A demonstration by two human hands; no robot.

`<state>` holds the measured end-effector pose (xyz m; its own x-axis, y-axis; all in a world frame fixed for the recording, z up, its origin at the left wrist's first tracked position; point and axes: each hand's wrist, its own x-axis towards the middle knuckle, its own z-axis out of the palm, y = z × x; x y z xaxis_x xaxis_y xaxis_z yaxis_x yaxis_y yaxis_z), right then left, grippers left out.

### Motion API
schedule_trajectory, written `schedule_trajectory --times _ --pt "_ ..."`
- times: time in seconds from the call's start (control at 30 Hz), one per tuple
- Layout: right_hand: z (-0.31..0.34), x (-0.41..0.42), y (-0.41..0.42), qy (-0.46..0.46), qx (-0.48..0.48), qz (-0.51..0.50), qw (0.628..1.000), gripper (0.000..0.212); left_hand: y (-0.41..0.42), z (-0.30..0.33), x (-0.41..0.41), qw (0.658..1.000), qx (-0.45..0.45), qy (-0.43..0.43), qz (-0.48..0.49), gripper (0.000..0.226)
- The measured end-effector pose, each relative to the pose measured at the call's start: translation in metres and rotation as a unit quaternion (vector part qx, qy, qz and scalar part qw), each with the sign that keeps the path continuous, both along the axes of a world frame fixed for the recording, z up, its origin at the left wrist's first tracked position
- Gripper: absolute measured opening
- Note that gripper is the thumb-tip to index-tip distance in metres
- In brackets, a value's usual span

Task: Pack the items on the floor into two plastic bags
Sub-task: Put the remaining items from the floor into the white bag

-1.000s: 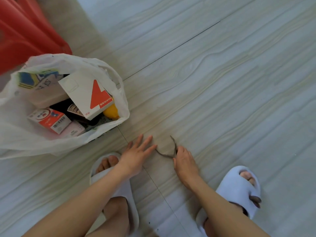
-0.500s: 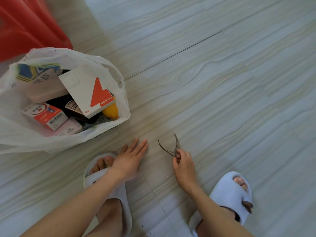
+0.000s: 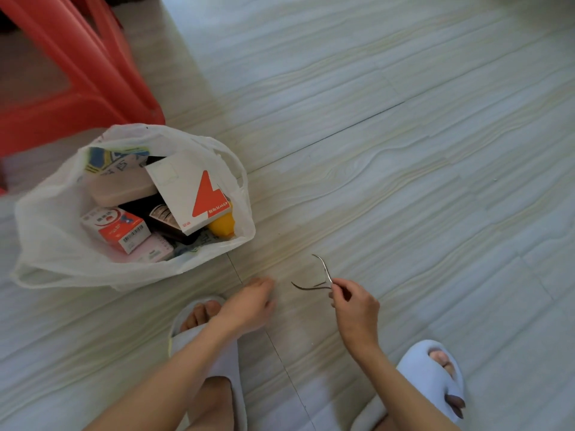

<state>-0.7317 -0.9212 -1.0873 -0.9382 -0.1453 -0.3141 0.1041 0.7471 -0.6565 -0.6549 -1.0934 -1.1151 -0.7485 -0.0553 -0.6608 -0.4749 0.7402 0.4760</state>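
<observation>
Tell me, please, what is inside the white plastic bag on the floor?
Inside the white plastic bag I see a white box with a red triangle on top, a red and white carton, a pink box, a dark packet and something yellow. Whatever lies beneath them is covered.

Red plastic stool [image 3: 77, 73] at top left, its legs standing on pale wood-grain tiled floor [image 3: 404, 150] with thin dark grout lines. Two light blue foam slippers on the person's feet: left slipper [image 3: 217, 359] bottom centre, right slipper [image 3: 432, 374] bottom right, toes showing through the open fronts
</observation>
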Motion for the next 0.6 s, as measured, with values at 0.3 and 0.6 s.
schedule_trajectory --times 0.3,0.6 --pt "0.095 -0.007 -0.108 -0.069 -0.228 -0.014 0.971 0.014 -0.036 0.075 0.036 0.877 -0.035 0.320 0.357 0.018" --pt "0.073 0.023 -0.248 -0.176 -0.216 0.097 0.956 0.012 -0.141 0.098 0.101 0.683 -0.251 0.358 0.585 0.039"
